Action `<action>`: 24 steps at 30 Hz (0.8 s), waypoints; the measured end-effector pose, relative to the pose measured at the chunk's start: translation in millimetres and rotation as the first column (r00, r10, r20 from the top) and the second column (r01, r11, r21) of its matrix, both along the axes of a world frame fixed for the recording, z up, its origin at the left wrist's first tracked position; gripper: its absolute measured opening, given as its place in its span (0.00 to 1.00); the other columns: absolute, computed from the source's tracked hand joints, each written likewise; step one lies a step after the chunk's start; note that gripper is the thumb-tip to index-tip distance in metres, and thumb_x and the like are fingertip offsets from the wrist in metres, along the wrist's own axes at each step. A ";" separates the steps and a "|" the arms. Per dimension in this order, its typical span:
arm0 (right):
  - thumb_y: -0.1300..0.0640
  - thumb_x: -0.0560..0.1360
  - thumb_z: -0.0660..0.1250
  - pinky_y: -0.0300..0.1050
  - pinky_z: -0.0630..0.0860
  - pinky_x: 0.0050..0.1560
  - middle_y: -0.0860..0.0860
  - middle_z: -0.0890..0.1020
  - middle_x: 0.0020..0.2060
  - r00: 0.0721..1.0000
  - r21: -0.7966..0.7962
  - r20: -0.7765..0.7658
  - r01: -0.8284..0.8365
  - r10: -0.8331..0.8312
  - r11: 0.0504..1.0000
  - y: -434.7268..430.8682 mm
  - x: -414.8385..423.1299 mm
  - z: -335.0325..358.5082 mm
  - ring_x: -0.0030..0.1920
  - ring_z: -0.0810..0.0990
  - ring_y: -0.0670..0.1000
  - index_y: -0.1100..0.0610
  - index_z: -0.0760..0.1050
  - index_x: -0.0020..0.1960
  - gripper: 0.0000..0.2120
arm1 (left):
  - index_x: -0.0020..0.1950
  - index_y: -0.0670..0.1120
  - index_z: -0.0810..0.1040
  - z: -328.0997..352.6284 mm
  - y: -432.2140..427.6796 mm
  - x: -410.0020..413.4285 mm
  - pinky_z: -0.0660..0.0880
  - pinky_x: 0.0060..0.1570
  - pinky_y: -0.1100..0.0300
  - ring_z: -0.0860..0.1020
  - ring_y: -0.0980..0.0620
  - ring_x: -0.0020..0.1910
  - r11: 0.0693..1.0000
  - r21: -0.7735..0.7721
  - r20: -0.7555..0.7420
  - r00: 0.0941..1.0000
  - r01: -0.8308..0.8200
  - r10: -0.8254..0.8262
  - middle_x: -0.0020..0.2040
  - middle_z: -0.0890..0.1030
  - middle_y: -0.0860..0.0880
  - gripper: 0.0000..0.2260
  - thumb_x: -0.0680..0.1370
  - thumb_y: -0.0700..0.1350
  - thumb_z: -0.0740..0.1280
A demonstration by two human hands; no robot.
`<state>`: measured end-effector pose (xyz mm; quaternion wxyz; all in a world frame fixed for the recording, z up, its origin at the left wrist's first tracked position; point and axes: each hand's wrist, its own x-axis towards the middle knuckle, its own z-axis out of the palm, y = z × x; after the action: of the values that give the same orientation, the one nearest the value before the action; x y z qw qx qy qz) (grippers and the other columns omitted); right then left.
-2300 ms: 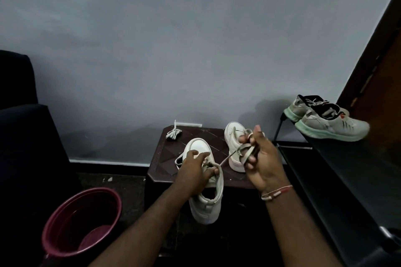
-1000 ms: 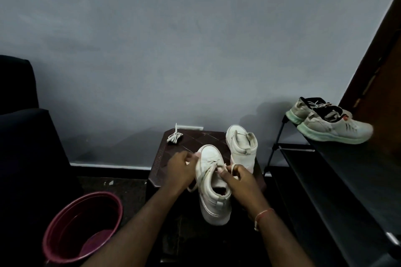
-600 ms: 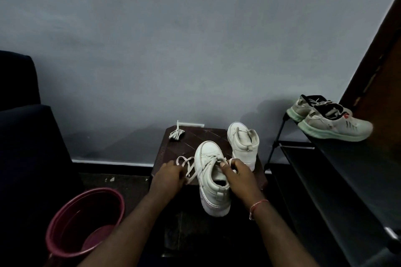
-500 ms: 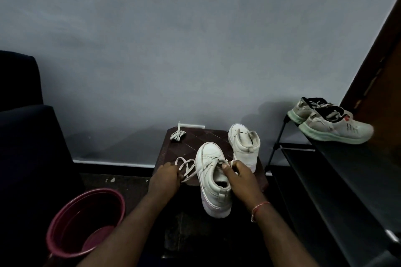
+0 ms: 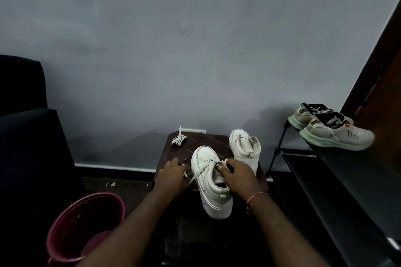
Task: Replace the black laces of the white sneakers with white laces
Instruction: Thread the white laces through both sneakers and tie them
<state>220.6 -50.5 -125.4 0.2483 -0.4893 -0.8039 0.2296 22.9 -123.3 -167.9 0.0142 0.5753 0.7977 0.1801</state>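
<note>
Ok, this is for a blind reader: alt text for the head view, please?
Two hands thread a white lace through a white sneaker on a small dark table, the left hand holding one end sideways, the right hand pinching the lace at the eyelets. Behind lie a second white sneaker and a bundled lace; a maroon bucket stands lower left.

one head-worn wide-angle view, facing forward and down, grey wall (image 5: pixel 195 39) filling the upper half, left hand (image 5: pixel 172 176) and right hand (image 5: pixel 238 176) close below centre, forearms entering from bottom edge, shoe rack (image 5: pixel 347 191) along right edge
</note>
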 end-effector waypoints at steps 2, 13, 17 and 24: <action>0.41 0.76 0.64 0.46 0.71 0.40 0.48 0.78 0.33 0.998 0.078 0.032 0.046 -0.048 0.996 -3.6 2.3 4.6 0.38 0.76 0.50 0.54 0.71 0.37 0.18 | 0.62 0.58 0.76 0.1 4.2 3.3 0.71 0.58 0.51 0.71 0.46 0.61 0.996 -0.085 -0.029 1.000 0.002 -0.005 0.59 0.71 0.48 0.13 0.78 0.52 0.62; 0.36 0.77 0.58 0.49 0.78 0.51 0.50 0.84 0.38 0.943 -0.276 -0.253 0.146 -0.218 0.950 2.2 21.3 13.4 0.44 0.82 0.53 0.48 0.81 0.35 0.23 | 0.59 0.50 0.76 -20.7 -3.0 -2.2 0.71 0.52 0.51 0.70 0.44 0.57 0.975 0.086 0.041 0.978 -0.207 0.204 0.57 0.71 0.46 0.11 0.78 0.51 0.64; 0.53 0.78 0.65 0.45 0.74 0.35 0.56 0.82 0.38 0.848 -0.440 -0.392 0.168 -0.358 0.882 9.9 30.1 17.8 0.37 0.78 0.53 0.55 0.80 0.37 0.13 | 0.46 0.44 0.80 5.0 -10.4 2.7 0.69 0.46 0.56 0.74 0.44 0.48 0.845 0.407 0.408 0.897 -0.346 0.171 0.47 0.71 0.47 0.03 0.76 0.44 0.69; 0.57 0.69 0.75 0.42 0.75 0.50 0.46 0.80 0.40 0.915 -0.081 -0.383 0.099 -0.123 0.992 -7.9 19.8 45.2 0.41 0.78 0.45 0.52 0.77 0.44 0.08 | 0.45 0.49 0.78 88.1 -2.0 33.3 0.74 0.32 0.60 0.77 0.53 0.30 0.794 0.531 0.803 0.475 -0.297 -0.360 0.35 0.81 0.49 0.08 0.78 0.36 0.66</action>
<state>240.4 -58.4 -80.2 0.4001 -0.4862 -0.7027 0.3314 56.2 -125.3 -79.7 0.2390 0.3866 0.5589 0.6936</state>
